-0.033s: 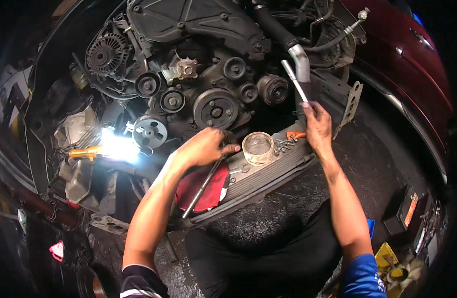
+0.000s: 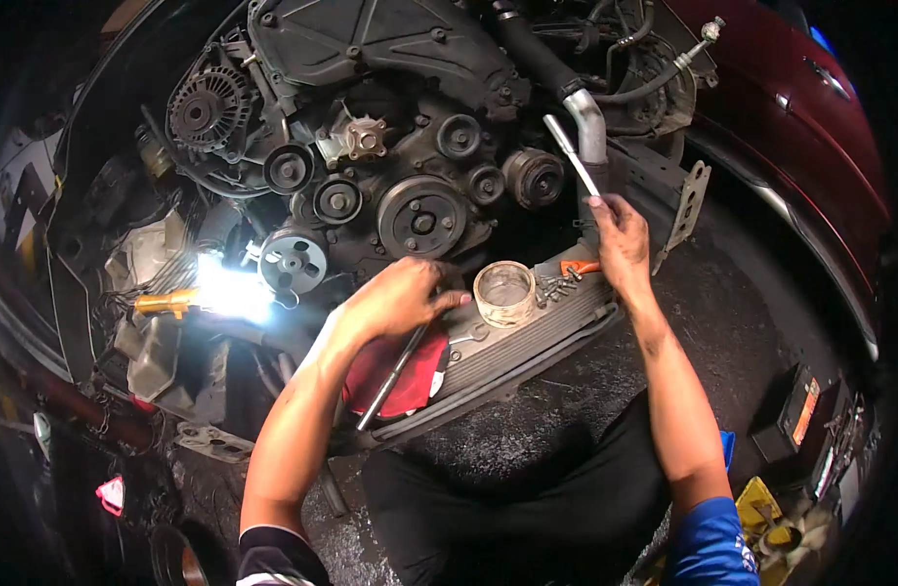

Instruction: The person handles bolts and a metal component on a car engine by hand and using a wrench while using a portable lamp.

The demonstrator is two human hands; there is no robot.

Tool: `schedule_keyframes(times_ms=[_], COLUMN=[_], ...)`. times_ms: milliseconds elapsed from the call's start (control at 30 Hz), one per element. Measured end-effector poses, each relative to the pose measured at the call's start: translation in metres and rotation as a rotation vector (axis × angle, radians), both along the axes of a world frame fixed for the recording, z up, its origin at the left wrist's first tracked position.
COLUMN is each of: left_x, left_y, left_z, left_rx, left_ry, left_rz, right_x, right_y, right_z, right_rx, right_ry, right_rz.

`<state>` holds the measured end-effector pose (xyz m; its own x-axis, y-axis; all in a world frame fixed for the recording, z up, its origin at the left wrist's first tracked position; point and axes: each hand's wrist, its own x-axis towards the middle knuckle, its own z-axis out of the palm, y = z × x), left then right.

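My right hand [image 2: 622, 244] is closed around the lower end of a silver socket extension bar [image 2: 571, 153], whose thicker cylindrical end points up and to the left. Curled fingers of my left hand [image 2: 395, 298] close over the upper end of a long metal bar [image 2: 388, 381], which slants down across a red cloth [image 2: 395, 366]; my palm hides its top. The left thumb reaches toward a round, grimy cup [image 2: 507, 305] without touching it. Several small bolts [image 2: 558, 289] lie right of the cup, beside a scraper with an orange handle [image 2: 580, 266].
Ahead stands the engine front with a large crank pulley [image 2: 422, 220] and a bare hub [image 2: 364, 137]. A bright work lamp [image 2: 229, 293] glares at left. A wrench [image 2: 468, 337] lies on the ribbed ledge [image 2: 527, 347]. A black box [image 2: 789, 415] sits at far right.
The raised end of the socket extension bar has shifted slightly left and up. My left hand has dropped slightly lower. The rest is nearly the same.
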<state>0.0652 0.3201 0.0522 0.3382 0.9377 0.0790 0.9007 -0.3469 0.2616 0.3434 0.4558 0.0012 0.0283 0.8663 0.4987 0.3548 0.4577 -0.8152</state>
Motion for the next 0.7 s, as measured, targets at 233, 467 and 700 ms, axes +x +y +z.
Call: schedule_keyframes(times_ms=[233, 467, 700], left_x=[0.015, -0.023, -0.047], left_y=[-0.118, -0.256, -0.336], left_z=[0.038, 0.02, -0.016], left_rx=[0.013, 0.059, 0.067], left_ry=[-0.099, -0.25, -0.427], left_rz=[0.011, 0.417, 0.767], right_x=[-0.024, -0.063, -0.074], right_y=[0.002, 0.015, 0.034], right_z=[0.093, 0.174, 0.202], right_rx=[0.158, 0.329, 0.354], right_ry=[-0.162, -0.36, -0.441], right_rz=[0.015, 0.03, -0.03])
